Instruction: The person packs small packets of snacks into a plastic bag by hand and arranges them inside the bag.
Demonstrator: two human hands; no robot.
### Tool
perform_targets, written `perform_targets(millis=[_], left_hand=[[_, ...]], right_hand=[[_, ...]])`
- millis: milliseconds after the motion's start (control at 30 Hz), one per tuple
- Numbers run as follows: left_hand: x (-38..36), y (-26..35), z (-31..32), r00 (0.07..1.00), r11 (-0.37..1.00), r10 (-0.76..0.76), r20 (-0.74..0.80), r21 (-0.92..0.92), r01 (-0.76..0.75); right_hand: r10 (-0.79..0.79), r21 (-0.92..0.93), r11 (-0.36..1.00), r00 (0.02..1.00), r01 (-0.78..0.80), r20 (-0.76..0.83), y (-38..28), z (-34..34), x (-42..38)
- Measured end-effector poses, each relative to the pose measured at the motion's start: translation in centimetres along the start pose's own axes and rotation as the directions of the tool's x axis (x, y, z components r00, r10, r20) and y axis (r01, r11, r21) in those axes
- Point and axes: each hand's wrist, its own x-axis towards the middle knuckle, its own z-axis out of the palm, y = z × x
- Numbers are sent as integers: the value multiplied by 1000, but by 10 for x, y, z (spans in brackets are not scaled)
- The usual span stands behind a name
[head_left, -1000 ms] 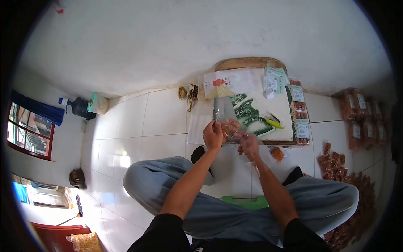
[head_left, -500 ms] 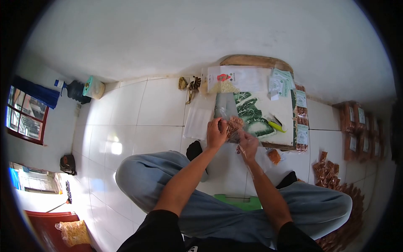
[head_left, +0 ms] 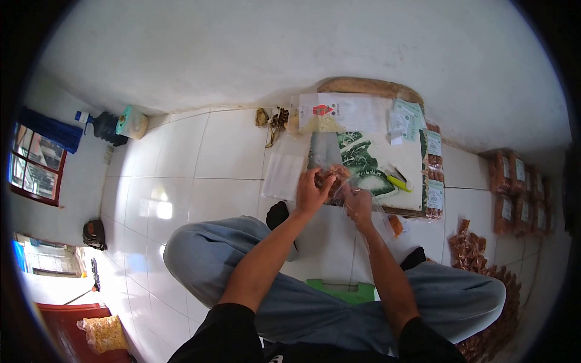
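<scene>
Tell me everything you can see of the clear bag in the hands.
The bag looks like thin, glossy, crumpled plastic, with reddish-brown pieces showing through. It is at the near edge of the green-and-white board; whether it rests there is unclear. The left hand grips its left side, the right hand its right. Its mouth cannot be made out.

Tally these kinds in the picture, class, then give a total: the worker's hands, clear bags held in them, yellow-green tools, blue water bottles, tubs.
Left hand and right hand: 2
Clear bag: 1
Yellow-green tool: 1
Blue water bottle: 1
Tub: 1
Total: 6
</scene>
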Motion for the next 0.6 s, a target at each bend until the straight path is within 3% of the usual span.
perform_targets(millis=[33,100,133,167,233,267,300,333,367,567,600], left_hand=[[0,-2,0,1000,1000,3,7,-8,-3],[5,-5,4,998,998,-53,34,-15,54],[11,4,-2,967,982,-187,175,-1,190],[14,12,0,964,982,-181,196,-14,187],[19,27,4,919,916,-380,109,180,358],[21,37,5,869,873,-476,135,193,448],[19,35,11,868,875,-474,151,195,444],[17,31,17,897,885,-435,77,220,411],[13,28,21,920,892,-392,2,246,379],[5,22,19,969,958,-242,41,171,232],[6,20,16,971,962,-231,59,161,219]], right_hand=[[4,-1,1000,1000,-4,-10,3,3,0],[-131,115,983,985,143,-111,17,8,1],[-116,108,985,984,131,-132,21,8,-2],[-227,20,972,963,232,-146,23,8,-3],[-327,-73,945,931,319,-161,25,5,0],[-488,-125,872,857,473,-162,26,4,2],[-633,-176,773,759,610,-152,26,4,3],[-461,-147,881,886,449,-51,5,-5,-10],[-451,-150,886,891,439,-59,6,-6,-11],[-412,-396,827,909,400,60,33,-5,6],[-511,-374,794,859,480,17,34,-4,5]])
